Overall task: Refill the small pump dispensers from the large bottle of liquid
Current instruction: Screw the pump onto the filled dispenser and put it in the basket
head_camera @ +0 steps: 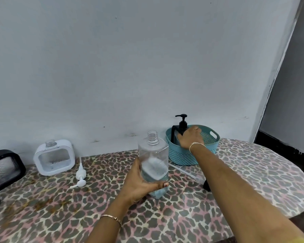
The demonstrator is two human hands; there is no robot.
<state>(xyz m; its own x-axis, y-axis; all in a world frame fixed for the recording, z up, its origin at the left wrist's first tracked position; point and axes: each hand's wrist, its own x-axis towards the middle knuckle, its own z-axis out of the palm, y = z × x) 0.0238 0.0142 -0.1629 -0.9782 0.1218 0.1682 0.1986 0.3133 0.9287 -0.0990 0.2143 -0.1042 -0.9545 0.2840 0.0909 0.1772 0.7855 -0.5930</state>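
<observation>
Clear bottle [153, 163]: uncapped, upright at table centre, threaded neck bare; a pool of pale liquid sits in the lower part, so it is probably light and bottom-heavy.
Handling: thin clear plastic, likely to flex if squeezed and slick if wet; best taken low on the body, with the open mouth kept level.
Left hand [140, 183]: wrapped around the bottle's lower body from its 8 o'clock side, thumb across the front, fingers closed on it.
Black pump dispenser [180, 130]: stands in the teal basket [191, 155] at the bottle's 2 o'clock, pump head on; it looks stiff, and its dark frame offers a firm hold.
Right hand [189, 137]: reached into the basket, fingers curled over the dispenser's top; a full grip or only a touch, I cannot tell, the palm hides it.
White dispenser [54, 156]: at 9 o'clock by the wall, neck open, nearly empty.
White pump [80, 174]: lying loose on the table [253, 172], just beside the white dispenser.
Second black dispenser [2, 170]: far 9 o'clock edge, partly cut off.
</observation>
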